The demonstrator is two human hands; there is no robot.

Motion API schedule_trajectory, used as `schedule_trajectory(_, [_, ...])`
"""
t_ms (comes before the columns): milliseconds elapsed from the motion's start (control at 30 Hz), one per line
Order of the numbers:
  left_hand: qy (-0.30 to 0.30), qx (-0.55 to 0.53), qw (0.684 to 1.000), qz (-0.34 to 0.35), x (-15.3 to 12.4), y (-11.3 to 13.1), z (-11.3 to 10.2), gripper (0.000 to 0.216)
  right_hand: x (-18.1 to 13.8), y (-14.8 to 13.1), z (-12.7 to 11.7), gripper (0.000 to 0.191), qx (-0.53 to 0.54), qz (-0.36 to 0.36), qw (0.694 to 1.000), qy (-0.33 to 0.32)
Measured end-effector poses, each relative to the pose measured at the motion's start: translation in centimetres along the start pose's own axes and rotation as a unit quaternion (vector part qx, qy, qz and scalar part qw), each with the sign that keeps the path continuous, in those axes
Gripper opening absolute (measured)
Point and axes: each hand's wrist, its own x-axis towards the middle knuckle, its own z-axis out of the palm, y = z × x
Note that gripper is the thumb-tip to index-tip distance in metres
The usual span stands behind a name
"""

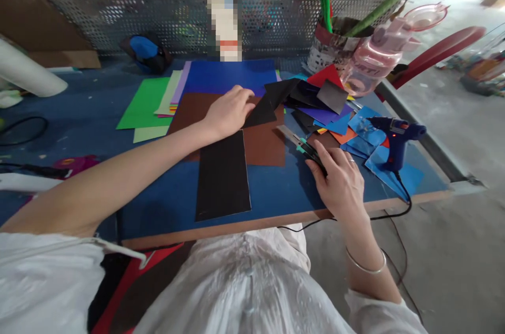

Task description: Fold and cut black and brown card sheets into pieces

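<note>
My left hand (232, 109) reaches over the brown sheet (268, 150), its curled fingers closed at the edge of a small piece of black paper (261, 113). The fingertips partly hide where they meet it. A larger black paper rectangle (224, 179) lies nearer to me, below that wrist, partly over the brown sheet. In my right hand (341, 179) is a utility knife (310, 151) with its blade out, pointing up and left. The blade is right of the brown sheet's edge, above the blue tabletop.
Paper scraps (335, 113) are heaped at the right. A blue glue gun (396, 139) stands beside them, its cord crossing the table edge. Behind are a pink bottle (366, 63) and a pot (329, 44). Green sheets (144, 102) and a blue sheet (232, 76) lie further back.
</note>
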Motion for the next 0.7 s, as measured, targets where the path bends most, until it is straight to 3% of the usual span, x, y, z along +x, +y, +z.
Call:
schedule_trajectory(133, [-0.063, -0.042, 0.996, -0.05, -1.2, -2.6, -2.6, 0.038, 0.0, -0.1, 0.0, 0.042, -0.01, 0.001, 1.0, 0.003])
schedule_trajectory(200, [-0.108, -0.055, 0.99, -0.07, -2.4, -4.0, -3.2, 0.054, 0.1, -0.2, 0.0, 0.042, -0.017, 0.001, 1.0, 0.005])
schedule_trajectory(333, [-0.145, -0.017, 0.989, -0.031, -5.0, -5.3, -2.8, 0.085, 0.3, -0.2, 0.0, 0.042, -0.039, -0.001, 0.999, 0.01])
schedule_trajectory(533, [-0.148, 0.011, 0.988, -0.034, -6.8, -5.3, -1.5, 0.084, -0.4, -2.3, -1.6, 0.041, 0.0, -0.046, 0.995, 0.088])
schedule_trajectory(700, [-0.118, 0.001, 0.992, -0.035, -7.4, -5.6, -1.3, 0.081, -1.4, -6.8, -3.4, 0.036, 0.158, -0.186, 0.969, -0.042])
